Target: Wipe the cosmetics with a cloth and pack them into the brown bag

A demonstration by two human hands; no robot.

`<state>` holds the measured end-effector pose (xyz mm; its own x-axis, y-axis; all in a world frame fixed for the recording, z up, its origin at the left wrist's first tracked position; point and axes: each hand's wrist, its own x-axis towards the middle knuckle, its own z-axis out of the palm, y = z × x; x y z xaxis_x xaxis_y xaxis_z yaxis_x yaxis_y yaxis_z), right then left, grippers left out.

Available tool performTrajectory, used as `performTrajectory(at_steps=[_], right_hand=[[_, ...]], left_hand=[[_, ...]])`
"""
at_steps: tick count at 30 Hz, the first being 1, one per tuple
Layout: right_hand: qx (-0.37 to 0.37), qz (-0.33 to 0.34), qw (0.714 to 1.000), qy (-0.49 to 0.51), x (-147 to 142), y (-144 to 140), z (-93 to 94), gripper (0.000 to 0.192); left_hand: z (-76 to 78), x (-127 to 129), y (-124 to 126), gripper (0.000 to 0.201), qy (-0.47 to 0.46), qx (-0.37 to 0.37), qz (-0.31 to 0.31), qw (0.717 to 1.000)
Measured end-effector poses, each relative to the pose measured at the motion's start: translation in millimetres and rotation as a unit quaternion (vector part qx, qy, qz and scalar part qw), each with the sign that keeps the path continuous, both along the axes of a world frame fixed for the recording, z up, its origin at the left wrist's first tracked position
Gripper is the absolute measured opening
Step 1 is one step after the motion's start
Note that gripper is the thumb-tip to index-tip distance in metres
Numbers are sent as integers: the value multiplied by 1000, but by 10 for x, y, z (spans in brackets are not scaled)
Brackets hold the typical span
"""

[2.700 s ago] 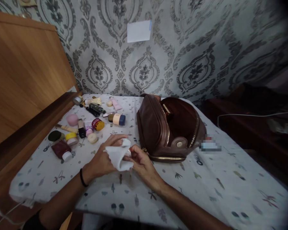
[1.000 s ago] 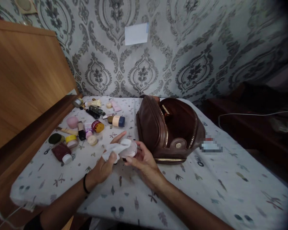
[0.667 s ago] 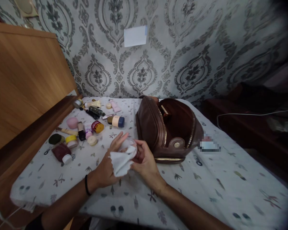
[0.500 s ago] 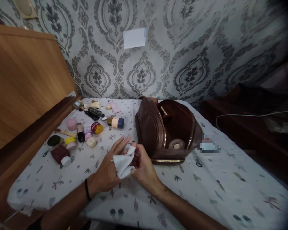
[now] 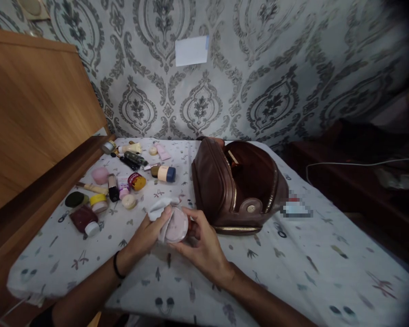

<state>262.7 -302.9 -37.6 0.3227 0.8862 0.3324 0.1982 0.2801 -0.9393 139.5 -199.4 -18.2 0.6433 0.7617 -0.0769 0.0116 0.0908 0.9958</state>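
My right hand [image 5: 201,243] holds a small round pale pink jar [image 5: 177,225] just above the patterned table cover. My left hand [image 5: 146,234] grips a white cloth [image 5: 157,210] and presses it against the jar's left side. The jar's flat round face points toward me. Both hands sit just in front of an open brown leather bag [image 5: 238,184], which lies with its zip undone and its dark inside showing.
Several small cosmetics lie at the back left: a red jar with a gold lid [image 5: 137,180], a cream tube with a blue cap [image 5: 164,173], a pink puff [image 5: 100,175], a dark red bottle [image 5: 82,219]. A wooden board [image 5: 30,113] borders the left. The table's front edge [image 5: 177,302] is close.
My left hand has slid the cloth from over the jar to its left side, baring the jar's pink face. My right hand has turned the jar toward me.
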Motion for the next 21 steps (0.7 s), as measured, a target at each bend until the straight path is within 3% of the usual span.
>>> performTrajectory(at_steps=[3, 6, 12, 21], right_hand=[[39, -63, 991, -110, 44, -6, -31, 58], [51, -78, 982, -161, 73, -5, -28, 60], [32, -65, 982, -176, 71, 13, 32, 60], [26, -37, 983, -177, 40, -10, 75, 68]], left_hand=[[-28, 3, -2, 46, -18, 2, -17, 1000], [-13, 26, -22, 42, -29, -22, -25, 999], [46, 99, -72, 56, -69, -120, 27, 990], [-4, 86, -21, 50, -38, -108, 99, 988]])
